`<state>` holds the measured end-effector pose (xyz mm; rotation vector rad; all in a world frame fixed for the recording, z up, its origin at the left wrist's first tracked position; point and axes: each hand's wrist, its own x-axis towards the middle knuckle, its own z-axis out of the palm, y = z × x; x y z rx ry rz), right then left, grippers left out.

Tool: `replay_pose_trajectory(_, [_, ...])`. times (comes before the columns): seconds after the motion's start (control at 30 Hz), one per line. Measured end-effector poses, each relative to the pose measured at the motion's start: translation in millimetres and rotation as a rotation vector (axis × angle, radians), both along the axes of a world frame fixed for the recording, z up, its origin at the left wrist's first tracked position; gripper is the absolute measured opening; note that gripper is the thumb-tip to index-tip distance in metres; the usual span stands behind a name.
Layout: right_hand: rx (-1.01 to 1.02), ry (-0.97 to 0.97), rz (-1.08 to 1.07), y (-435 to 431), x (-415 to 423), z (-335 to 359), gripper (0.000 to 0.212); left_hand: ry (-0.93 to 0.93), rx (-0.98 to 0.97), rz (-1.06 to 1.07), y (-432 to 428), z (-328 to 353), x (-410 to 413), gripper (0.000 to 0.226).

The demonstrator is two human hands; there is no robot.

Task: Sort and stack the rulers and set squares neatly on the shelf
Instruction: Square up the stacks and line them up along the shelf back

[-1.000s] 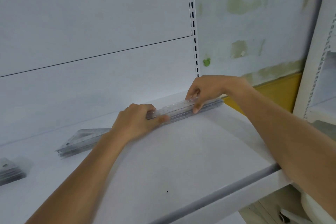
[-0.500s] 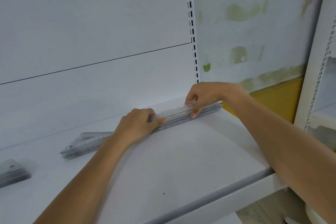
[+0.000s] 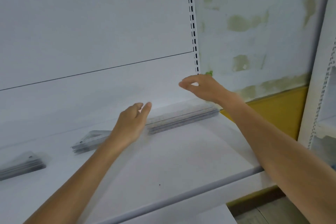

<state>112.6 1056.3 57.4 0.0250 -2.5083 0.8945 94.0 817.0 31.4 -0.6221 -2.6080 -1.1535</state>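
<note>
Head view: rulers (image 3: 181,119) stacked, markings blurred.

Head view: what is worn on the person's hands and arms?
Nothing visible. The left hand and right hand are ungloved; both forearms are bare to the frame edge, with no sleeve, watch or band. The fingers are blurred, so small rings cannot be ruled out.

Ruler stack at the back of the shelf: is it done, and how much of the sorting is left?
Looks done: the ruler stack lies squared along the back wall, a set square stack to its left, a third stack further left. In hand: nothing; left hand and right hand are open, empty. Left: no loose pieces show on the shelf; the third stack is cut off by the frame edge.
</note>
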Motion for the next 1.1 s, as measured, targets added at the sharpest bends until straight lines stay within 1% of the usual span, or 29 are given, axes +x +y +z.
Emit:
replay_pose_trajectory(0.03, [-0.044, -0.001, -0.021, 0.3, 0.0, 0.9, 0.048, 0.018, -0.04, -0.008, -2.2, -3.8, 4.5, 0.056])
replay_pose_trajectory(0.07, [-0.084, -0.012, -0.05, 0.7, 0.5, 1.7, 0.05, 0.03, -0.066, -0.021, -3.4, -7.1, 8.6, 0.058])
replay_pose_trajectory(0.13, [-0.174, -0.022, -0.131, 3.2, 3.5, 0.6, 0.063, 0.018, -0.077, -0.041, -4.4, -11.1, 12.9, 0.061])
replay_pose_trajectory(0.2, [-0.245, -0.009, -0.202, 7.7, 8.1, -6.8, 0.071, -0.008, -0.028, -0.045, -3.2, -11.7, 12.0, 0.063])
replay_pose_trajectory(0.3, [-0.353, -0.012, -0.287, 10.8, 14.9, -21.0, 0.071, -0.032, 0.069, -0.029, 1.2, -13.3, 6.1, 0.063])
replay_pose_trajectory(0.33, [-0.392, -0.024, -0.308, 10.6, 17.0, -25.2, 0.068, -0.009, 0.067, -0.035, 1.3, -16.3, 5.4, 0.061])
replay_pose_trajectory(0.4, [-0.44, -0.063, -0.321, 9.3, 19.7, -31.1, 0.064, 0.125, -0.012, -0.045, -1.1, -23.1, 5.6, 0.058])
replay_pose_trajectory(0.43, [-0.433, -0.071, -0.327, 8.8, 20.9, -33.6, 0.065, 0.184, -0.042, -0.041, -3.0, -25.7, 5.8, 0.057])
replay_pose_trajectory(0.5, [-0.39, -0.056, -0.355, 9.6, 22.1, -38.8, 0.066, 0.205, -0.029, -0.014, -6.2, -27.8, 5.6, 0.055])
replay_pose_trajectory(0.57, [-0.36, -0.058, -0.369, 11.2, 25.0, -43.8, 0.063, 0.142, -0.001, 0.007, -5.2, -29.8, 7.0, 0.055])
replay_pose_trajectory(0.63, [-0.294, -0.07, -0.37, 12.2, 27.4, -50.1, 0.055, 0.047, 0.005, 0.022, -0.8, -32.7, 11.8, 0.054])
replay_pose_trajectory(0.67, [-0.259, -0.075, -0.373, 11.7, 28.1, -52.6, 0.051, 0.013, 0.0, 0.025, 1.0, -34.6, 13.6, 0.051])
replay_pose_trajectory(0.73, [-0.231, -0.075, -0.381, 10.9, 26.9, -56.2, 0.048, 0.001, -0.042, 0.022, 2.1, -37.4, 15.2, 0.042])
replay_pose_trajectory(0.87, [-0.235, -0.079, -0.373, 10.5, 24.8, -57.9, 0.055, -0.037, -0.097, 0.024, 1.8, -39.6, 16.2, 0.02])
replay_pose_trajectory(0.93, [-0.221, -0.087, -0.356, 9.7, 24.0, -58.6, 0.057, -0.074, -0.101, 0.024, 2.6, -39.4, 19.2, 0.021])
replay_pose_trajectory(0.97, [-0.207, -0.099, -0.351, 8.4, 23.8, -58.5, 0.058, -0.096, -0.108, 0.013, 3.4, -39.1, 21.0, 0.031])
replay_pose_trajectory(1.0, [-0.193, -0.112, -0.35, 6.9, 23.4, -58.1, 0.057, -0.13, -0.12, 0.007, 3.7, -38.7, 22.5, 0.046])
replay_pose_trajectory(1.03, [-0.187, -0.12, -0.354, 5.4, 23.0, -57.9, 0.054, -0.149, -0.119, 0.001, 3.6, -38.6, 23.4, 0.053])
replay_pose_trajectory(1.07, [-0.195, -0.123, -0.357, 4.0, 22.7, -57.9, 0.052, -0.151, -0.11, -0.009, 3.2, -39.0, 23.2, 0.05])
replay_pose_trajectory(1.1, [-0.209, -0.123, -0.356, 2.6, 23.2, -57.3, 0.052, -0.144, -0.104, -0.015, 2.3, -38.7, 23.2, 0.04])
